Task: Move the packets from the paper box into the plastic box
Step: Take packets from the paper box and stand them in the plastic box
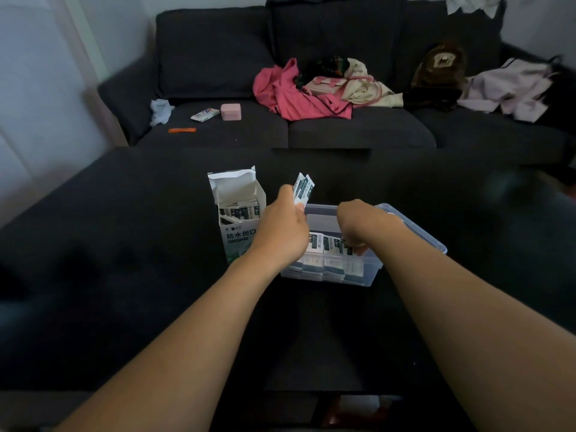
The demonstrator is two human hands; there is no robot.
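A white paper box (237,213) with its flap up stands on the dark cushion, several packets still inside it. To its right sits a clear plastic box (414,235) holding rows of white-and-dark packets (327,263). My left hand (280,226) hovers between the two boxes and pinches a few packets (303,190) that stick upward. My right hand (363,222) reaches down into the plastic box, its curled fingers on the packets there; the fingertips are hidden.
A dark sofa (358,129) stands behind, carrying a pink garment (290,92), a pink case (231,111), a small packet (204,115), an orange strip (182,130), crumpled tissue (160,110) and a brown plush toy (439,70).
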